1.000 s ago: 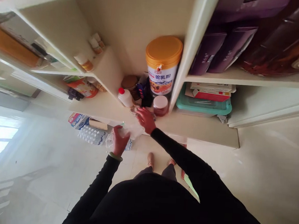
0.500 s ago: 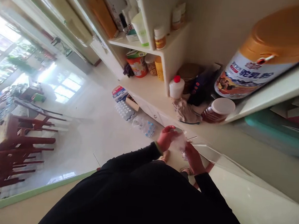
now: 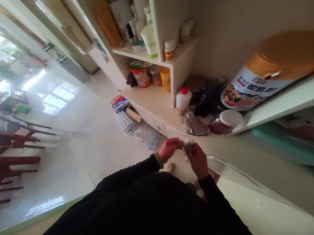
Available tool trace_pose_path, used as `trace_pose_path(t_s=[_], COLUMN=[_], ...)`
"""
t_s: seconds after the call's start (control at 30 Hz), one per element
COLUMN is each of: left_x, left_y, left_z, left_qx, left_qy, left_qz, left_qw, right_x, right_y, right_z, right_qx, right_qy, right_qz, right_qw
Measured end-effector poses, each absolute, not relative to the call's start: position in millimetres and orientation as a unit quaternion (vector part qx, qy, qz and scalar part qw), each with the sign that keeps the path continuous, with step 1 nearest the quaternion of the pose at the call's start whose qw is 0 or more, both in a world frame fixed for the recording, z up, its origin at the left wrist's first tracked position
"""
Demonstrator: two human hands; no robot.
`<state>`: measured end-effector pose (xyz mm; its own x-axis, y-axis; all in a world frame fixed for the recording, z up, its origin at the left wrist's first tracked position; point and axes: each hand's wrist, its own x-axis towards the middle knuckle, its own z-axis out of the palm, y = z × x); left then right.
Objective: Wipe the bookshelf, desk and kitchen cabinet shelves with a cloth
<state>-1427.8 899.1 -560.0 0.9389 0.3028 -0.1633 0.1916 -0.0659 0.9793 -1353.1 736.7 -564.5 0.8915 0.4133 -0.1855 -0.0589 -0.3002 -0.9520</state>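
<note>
Both my hands meet in front of the low cabinet, over the floor. Between them is a small, pale, translucent bag (image 3: 187, 139), apparently thin plastic, bunched at the fingers. My left hand (image 3: 169, 149) pinches its left side with thumb and forefinger. My right hand (image 3: 198, 159) grips the other side, fingers closed, the back of the hand hiding part of the bag. What the bag contains, if anything, I cannot make out. Nearest above the hands, a crumpled beige cloth (image 3: 191, 122) lies on the cabinet ledge.
On the ledge stand a white bottle with a red cap (image 3: 183, 99), a white-lidded jar (image 3: 228, 121) and a large orange-lidded canister (image 3: 264, 75). Packs of plastic bottles (image 3: 146, 138) lie on the floor by the cabinet. Wooden chairs (image 3: 16, 159) stand at left.
My hands have drawn closer together, and the bag, spread between them before, is now bunched at the fingers. The camera view has shifted slightly.
</note>
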Motion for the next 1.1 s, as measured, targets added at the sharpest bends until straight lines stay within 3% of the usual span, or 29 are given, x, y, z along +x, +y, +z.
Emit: trace_pose_path(t_s=[0.13,0.2,0.3,0.47,0.57,0.83,1.0,1.1], left_x=[-1410.0,-1402.5,-1389.5,-1363.6,-1347.9,-1323.6,-1330.1,-1333.9], left_y=[890.5,885.9,878.6,860.5,841.4,780.7,758.0,748.5], left_z=[-543.1,-535.3,-528.4,-520.2,-510.6,-508.7,-513.7,-519.0], left_qx=[0.937,0.965,0.951,0.75,0.652,0.743,0.844,0.86], left_qy=[0.062,-0.001,-0.026,0.041,0.086,0.034,-0.183,-0.211], left_qz=[0.068,0.049,0.011,-0.069,-0.049,0.168,0.219,0.216], left_qw=[0.337,0.256,0.307,0.657,0.751,0.647,0.454,0.412], right_x=[-1367.9,-1364.1,-1350.7,-1330.5,-1327.7,-1331.1,-1318.0,-1311.5], right_y=[744.2,735.3,715.8,690.9,681.2,642.8,602.7,581.4], right_z=[-558.0,-554.8,-548.3,-535.2,-530.8,-515.4,-509.5,-513.5], right_qx=[-0.722,-0.731,-0.758,-0.777,-0.747,-0.552,-0.595,-0.628], right_qy=[-0.007,0.001,-0.049,-0.167,-0.177,-0.014,0.032,0.026], right_qz=[0.237,0.189,0.088,-0.084,-0.061,0.126,0.119,0.134], right_qw=[0.65,0.656,0.644,0.6,0.638,0.824,0.794,0.766])
